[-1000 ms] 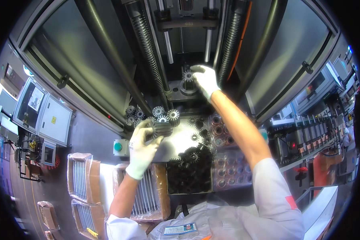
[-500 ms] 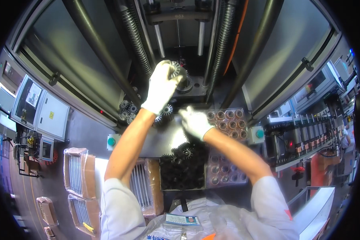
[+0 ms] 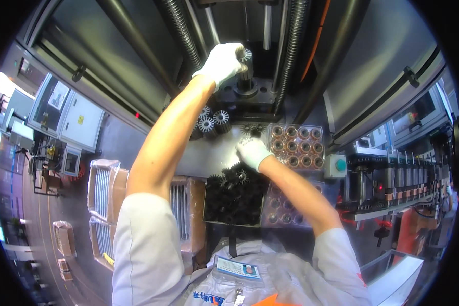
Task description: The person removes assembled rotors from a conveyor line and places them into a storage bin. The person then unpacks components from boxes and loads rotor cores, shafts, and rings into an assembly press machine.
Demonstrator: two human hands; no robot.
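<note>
My left hand [image 3: 222,64], in a white glove, is closed round a slotted metal rotor core [image 3: 246,55]. The core stands upright at the round base of the press fixture [image 3: 246,92]. My right hand [image 3: 253,152], also gloved, is low over the metal plate [image 3: 209,153] with its fingers curled; what they hold, if anything, is hidden. Just beyond it lie black toothed discs [image 3: 252,129]. On the plate's left side stand several more rotor cores [image 3: 206,124]. Nearer to me, a box [image 3: 234,204] is heaped with black toothed discs.
Right of my right hand is a clear plastic tray [image 3: 297,147] of copper-coloured ring parts, with another beneath my forearm. Steel columns and a coiled spring [image 3: 290,56] flank the fixture. A green button [image 3: 340,165] sits at right. Cartons of metal rods [image 3: 101,188] stand at lower left.
My left hand has carried the rotor core farther forward and onto the fixture. My right hand has drawn back slightly, exposing black toothed discs beyond it. The whole view has shifted.
</note>
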